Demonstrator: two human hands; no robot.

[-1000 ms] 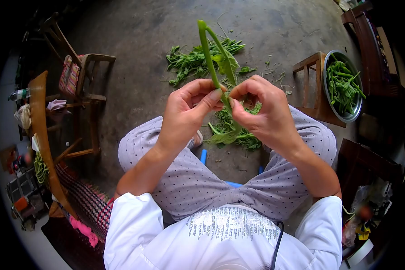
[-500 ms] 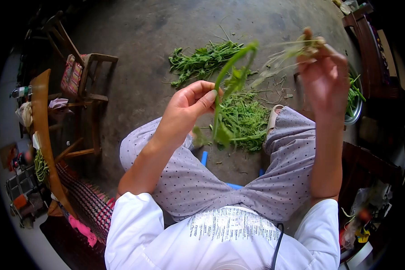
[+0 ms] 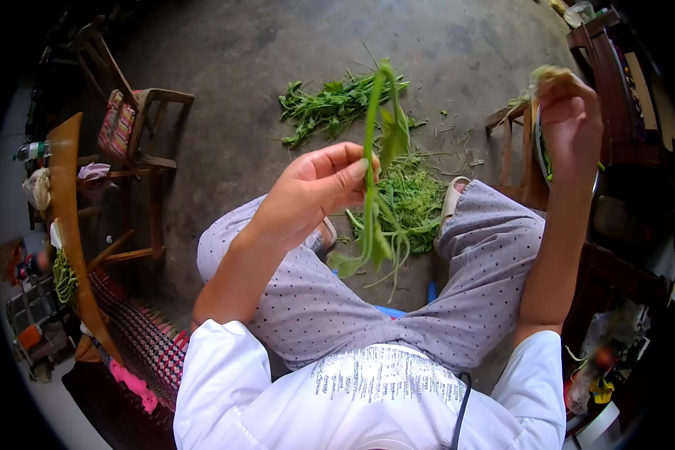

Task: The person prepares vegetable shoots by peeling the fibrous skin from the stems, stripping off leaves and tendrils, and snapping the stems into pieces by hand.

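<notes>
In the head view, my left hand (image 3: 315, 184) pinches a long green leafy stem (image 3: 370, 135) between thumb and forefinger. The stem stands upright, its top bent over, with leaves and thin tendrils hanging below the fingers. My right hand (image 3: 574, 116) is raised at the right, over a metal basin, with its fingers closed and somewhat blurred. Pale stem peelings (image 3: 525, 97) trail from its fingertips. Below the held stem, a heap of fine green trimmings (image 3: 409, 199) lies on the floor between my feet. Farther off lies a bunch of leafy stems (image 3: 330, 112).
The metal basin (image 3: 540, 150) rests on a wooden stool (image 3: 531, 184), partly hidden by my right arm. On the left are a wooden chair (image 3: 161, 94) and a wooden board edge (image 3: 66, 210). Dark furniture (image 3: 607, 82) lines the right. Scraps dot the concrete floor (image 3: 240, 82).
My right hand has moved right and slightly down, away from the stem, carrying the pale peelings. The stem in my left hand has swung more upright, and the left hand has shifted slightly.
</notes>
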